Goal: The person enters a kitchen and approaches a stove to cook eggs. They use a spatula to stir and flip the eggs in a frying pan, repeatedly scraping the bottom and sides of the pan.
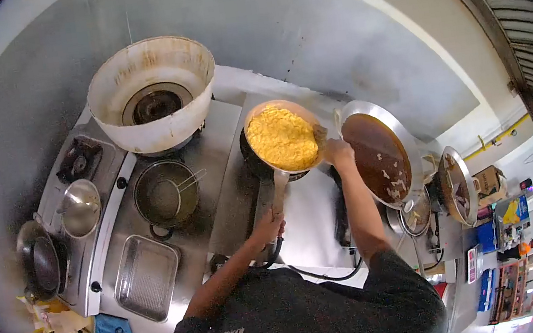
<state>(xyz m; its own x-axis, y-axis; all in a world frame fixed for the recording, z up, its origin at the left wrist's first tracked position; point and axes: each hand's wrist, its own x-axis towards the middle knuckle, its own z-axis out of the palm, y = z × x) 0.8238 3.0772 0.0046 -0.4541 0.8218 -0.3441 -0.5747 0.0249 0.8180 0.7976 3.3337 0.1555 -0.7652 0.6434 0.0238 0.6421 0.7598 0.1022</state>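
Observation:
A pan full of yellow, crumbly-looking food sits over a dark burner. My left hand is closed round the pan's handle, below the pan. At the pan's right edge my right hand is closed on a utensil, whose head rests against the edge of the yellow food. Just right of my right hand stands a large metal pot of brown liquid with pale pieces in it.
A tall, stained round wok ring stands at the upper left. Below it are a dark pot with a strainer and a metal tray. More pans lie far left. Another pot stands right.

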